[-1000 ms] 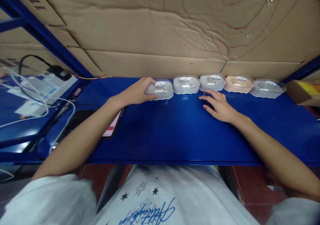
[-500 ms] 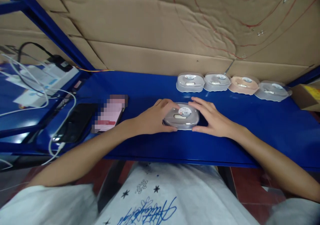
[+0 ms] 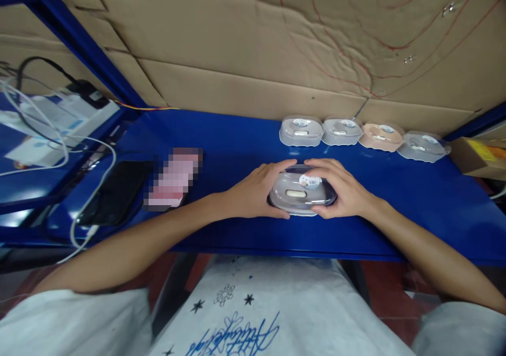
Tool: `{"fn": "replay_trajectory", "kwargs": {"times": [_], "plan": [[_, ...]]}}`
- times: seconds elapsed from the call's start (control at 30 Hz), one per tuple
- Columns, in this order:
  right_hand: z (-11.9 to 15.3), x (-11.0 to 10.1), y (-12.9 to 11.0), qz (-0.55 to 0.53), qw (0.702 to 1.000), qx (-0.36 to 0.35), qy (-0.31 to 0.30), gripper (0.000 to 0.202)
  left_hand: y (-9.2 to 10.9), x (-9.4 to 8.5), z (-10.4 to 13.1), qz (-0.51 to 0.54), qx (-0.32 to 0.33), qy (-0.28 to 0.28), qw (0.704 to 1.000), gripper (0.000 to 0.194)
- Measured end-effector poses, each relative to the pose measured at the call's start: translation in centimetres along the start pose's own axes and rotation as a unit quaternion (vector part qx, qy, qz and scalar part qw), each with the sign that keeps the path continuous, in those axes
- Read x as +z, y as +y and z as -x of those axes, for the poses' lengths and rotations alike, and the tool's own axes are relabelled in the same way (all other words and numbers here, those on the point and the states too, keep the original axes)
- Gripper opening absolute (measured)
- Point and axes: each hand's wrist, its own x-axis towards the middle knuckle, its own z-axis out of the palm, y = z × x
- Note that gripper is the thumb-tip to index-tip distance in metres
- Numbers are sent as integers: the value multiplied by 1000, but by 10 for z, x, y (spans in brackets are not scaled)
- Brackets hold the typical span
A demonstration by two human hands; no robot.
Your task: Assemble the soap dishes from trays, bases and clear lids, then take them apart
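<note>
A clear-covered oval plastic case with a grey tint sits between my hands over the blue table, in the middle of the head view. A round white label and a pale pill-shaped piece show on its top. My left hand clasps the left end, thumb along the near edge and fingers at the far edge. At the right end my right hand grips it, its thumb on the near side and its fingers curled over the far side, partly covering the label. The case's underside is hidden.
Similar cases stand in a row at the back: two grey ones, a peach one and another grey one. A phone with a blurred screen and a dark phone lie left, near cables and a power strip. A cardboard box is right.
The case has shifted right and slightly nearer to me. My right hand has closed in around its right end, and my left hand has moved along with it.
</note>
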Motion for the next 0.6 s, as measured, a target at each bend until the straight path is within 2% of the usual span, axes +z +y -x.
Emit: {"fn": "replay_trajectory", "kwargs": {"times": [0.1,0.17,0.33,0.43,0.5,0.6], "plan": [[3,-5,6,-4,1000,17,15,75,0,-8,-1,-5,-2,-15,1000,127],[5,-5,6,-8,1000,24,10,79,0,-12,-2,0,13,6,1000,124],[5,7,-4,-36,999,1,-1,89,3,-16,-1,-28,88,59,994,89],[5,13,-6,-35,999,18,-17,95,2,-23,0,-76,122,99,985,81],[6,14,-5,-30,998,40,-30,102,0,-32,-2,-105,109,147,977,76],[8,14,-3,-28,996,57,-61,107,-11,-50,-7,-139,7,253,957,66]]}}
